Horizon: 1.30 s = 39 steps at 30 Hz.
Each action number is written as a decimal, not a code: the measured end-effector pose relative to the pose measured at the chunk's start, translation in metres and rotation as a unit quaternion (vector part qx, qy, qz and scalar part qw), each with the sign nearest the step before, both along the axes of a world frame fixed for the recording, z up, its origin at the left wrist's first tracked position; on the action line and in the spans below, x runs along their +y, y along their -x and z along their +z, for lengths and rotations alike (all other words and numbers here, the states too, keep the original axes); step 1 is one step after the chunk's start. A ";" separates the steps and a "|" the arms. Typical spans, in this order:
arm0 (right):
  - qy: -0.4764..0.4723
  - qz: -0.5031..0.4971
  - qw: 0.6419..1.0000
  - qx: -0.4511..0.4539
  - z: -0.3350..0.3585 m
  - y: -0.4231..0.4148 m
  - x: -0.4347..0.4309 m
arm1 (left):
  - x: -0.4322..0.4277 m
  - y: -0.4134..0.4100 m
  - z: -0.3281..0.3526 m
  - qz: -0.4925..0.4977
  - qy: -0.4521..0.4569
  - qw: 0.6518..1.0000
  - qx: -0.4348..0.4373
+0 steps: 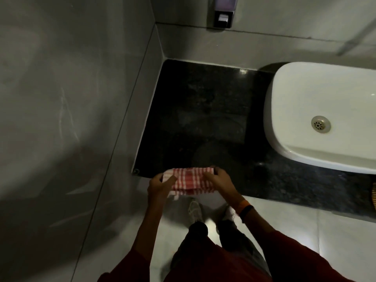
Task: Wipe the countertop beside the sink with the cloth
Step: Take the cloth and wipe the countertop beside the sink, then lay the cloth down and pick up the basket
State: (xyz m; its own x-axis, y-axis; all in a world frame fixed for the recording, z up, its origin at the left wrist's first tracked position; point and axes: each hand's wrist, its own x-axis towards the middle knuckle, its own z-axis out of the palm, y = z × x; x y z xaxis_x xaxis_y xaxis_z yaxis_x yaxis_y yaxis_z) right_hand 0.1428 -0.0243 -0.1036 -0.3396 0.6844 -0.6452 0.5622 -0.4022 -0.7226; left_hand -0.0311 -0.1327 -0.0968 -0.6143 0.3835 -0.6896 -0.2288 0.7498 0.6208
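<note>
A red-and-white checked cloth (190,180) is stretched between both hands at the front edge of the black stone countertop (203,110). My left hand (160,185) grips its left end and my right hand (219,180) grips its right end. The cloth hangs partly over the counter's front edge, folded into a band. The white sink basin (301,139) stands on the counter to the right, with a metal drain (320,124) in its bowl.
Grey tiled walls close in the counter on the left and at the back. A soap dispenser (222,13) hangs on the back wall. A woven basket edge (373,197) shows at the far right. My shoes stand on the light floor below.
</note>
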 end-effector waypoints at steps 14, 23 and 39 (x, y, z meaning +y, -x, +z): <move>-0.095 -0.196 0.976 -0.009 0.012 0.011 0.165 | 0.203 0.006 0.013 -0.115 -0.179 0.976 0.047; -0.156 -0.219 0.961 -0.069 -0.006 0.023 0.182 | 0.234 0.010 -0.019 -0.197 -0.213 0.948 0.130; -0.470 0.063 0.858 -0.197 0.009 -0.152 0.032 | 0.098 -0.148 -0.003 -0.462 -0.294 0.721 0.425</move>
State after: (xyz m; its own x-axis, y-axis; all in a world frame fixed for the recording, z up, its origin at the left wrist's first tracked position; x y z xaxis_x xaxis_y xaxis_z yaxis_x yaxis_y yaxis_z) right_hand 0.2949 0.0074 -0.0949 -0.3308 0.9394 0.0898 0.8334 0.3355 -0.4392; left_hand 0.1164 -0.0349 -0.0997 -0.0150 0.9721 0.2340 0.8493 -0.1111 0.5160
